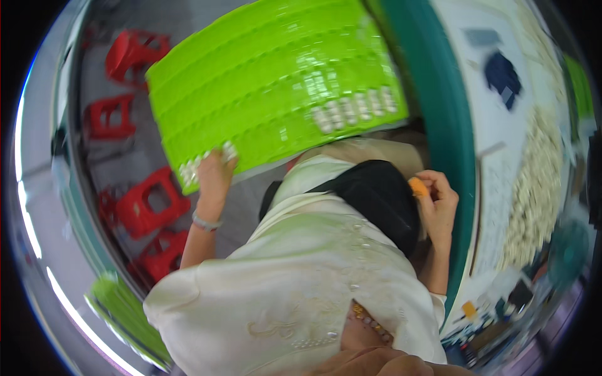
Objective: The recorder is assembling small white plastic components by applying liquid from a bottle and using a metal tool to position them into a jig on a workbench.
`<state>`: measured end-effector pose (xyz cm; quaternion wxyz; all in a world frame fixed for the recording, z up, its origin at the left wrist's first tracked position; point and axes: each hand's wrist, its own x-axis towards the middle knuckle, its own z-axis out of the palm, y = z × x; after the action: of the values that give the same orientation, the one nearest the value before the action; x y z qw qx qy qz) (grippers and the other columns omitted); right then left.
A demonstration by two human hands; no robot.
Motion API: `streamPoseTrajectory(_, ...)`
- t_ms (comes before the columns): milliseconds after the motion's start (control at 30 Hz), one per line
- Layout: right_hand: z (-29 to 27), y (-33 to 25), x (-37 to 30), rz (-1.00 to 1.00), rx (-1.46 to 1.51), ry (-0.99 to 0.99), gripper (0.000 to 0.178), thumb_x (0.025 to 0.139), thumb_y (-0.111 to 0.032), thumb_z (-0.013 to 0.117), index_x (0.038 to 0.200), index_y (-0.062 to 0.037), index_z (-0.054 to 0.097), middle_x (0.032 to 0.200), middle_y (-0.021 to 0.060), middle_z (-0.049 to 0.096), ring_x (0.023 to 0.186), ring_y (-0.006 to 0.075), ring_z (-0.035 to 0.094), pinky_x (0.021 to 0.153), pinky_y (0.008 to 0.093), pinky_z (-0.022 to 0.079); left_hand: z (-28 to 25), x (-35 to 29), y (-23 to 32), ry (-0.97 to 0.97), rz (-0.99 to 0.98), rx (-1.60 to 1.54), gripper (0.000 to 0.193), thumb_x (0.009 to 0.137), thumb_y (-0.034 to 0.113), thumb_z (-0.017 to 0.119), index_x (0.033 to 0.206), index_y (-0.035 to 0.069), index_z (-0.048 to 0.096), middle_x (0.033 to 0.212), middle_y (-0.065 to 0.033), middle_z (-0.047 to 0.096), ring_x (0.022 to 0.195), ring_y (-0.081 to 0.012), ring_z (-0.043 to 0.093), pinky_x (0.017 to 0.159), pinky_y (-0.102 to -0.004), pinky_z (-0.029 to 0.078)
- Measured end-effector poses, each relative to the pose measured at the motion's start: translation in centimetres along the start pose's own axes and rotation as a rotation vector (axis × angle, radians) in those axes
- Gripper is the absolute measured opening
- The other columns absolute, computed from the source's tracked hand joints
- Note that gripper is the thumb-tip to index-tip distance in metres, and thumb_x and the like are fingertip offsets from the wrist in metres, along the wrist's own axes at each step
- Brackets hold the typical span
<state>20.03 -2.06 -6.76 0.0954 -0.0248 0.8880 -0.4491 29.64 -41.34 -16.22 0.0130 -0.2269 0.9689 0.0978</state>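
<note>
The left hand (214, 172) grips the lower corner of one bright green ridged plastic tray (269, 81) — tilted over the lap; the right hand (439, 200) pinches one small orange piece (418, 187) — four red plastic stools (150, 203) stand nearby.

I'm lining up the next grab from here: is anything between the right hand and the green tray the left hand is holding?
Yes. The left hand grips the green tray at its lower left corner. The right hand, with an orange finger cover, sits lower right, apart from the tray. A black bag on the lap lies between them.
</note>
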Motion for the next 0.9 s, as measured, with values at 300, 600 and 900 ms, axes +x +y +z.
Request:
streamPoseTrajectory(300, -2.6, 3.3, -5.1, 0.159, 0.235, 0.186, 0.016, 0.078, 0.001, 0.064, 0.093, -0.0001, 0.06, 0.072, 0.0021, 0.061, 0.061, 0.0033, 0.052, 0.055, 0.0169, 0.04, -2.2, 4.5, 12.3, -0.128, 0.662, -0.254, 0.03, 0.072, 0.015, 0.07, 0.098, 0.006, 0.061, 0.084, -0.0144, 0.057, 0.073, -0.03, 0.057, 0.061, -0.0377, 0.047)
streamPoseTrajectory(600, -2.5, 5.0, -5.6, 0.193, 0.347, 0.198, 0.015, 0.08, 0.007, 0.056, 0.094, 0.0015, 0.058, 0.075, 0.0003, 0.058, 0.066, 0.0025, 0.051, 0.058, 0.0145, 0.039, 0.0, 7.7, 14.7, -0.243, 1.08, -0.195, 0.03, 0.067, 0.008, 0.066, 0.096, 0.009, 0.061, 0.093, -0.011, 0.05, 0.087, -0.0267, 0.051, 0.075, -0.0356, 0.045)
streamPoseTrajectory(900, -2.4, 4.0, -4.5, 0.194, 0.325, 0.143, 0.017, 0.079, 0.008, 0.055, 0.095, 0.0017, 0.058, 0.073, -0.0001, 0.057, 0.061, 0.0018, 0.048, 0.053, 0.0143, 0.036, -0.1, 9.0, 14.2, -0.347, 1.201, -0.183, 0.024, 0.068, 0.009, 0.066, 0.092, 0.008, 0.063, 0.094, -0.0107, 0.051, 0.086, -0.0261, 0.052, 0.077, -0.0353, 0.045)
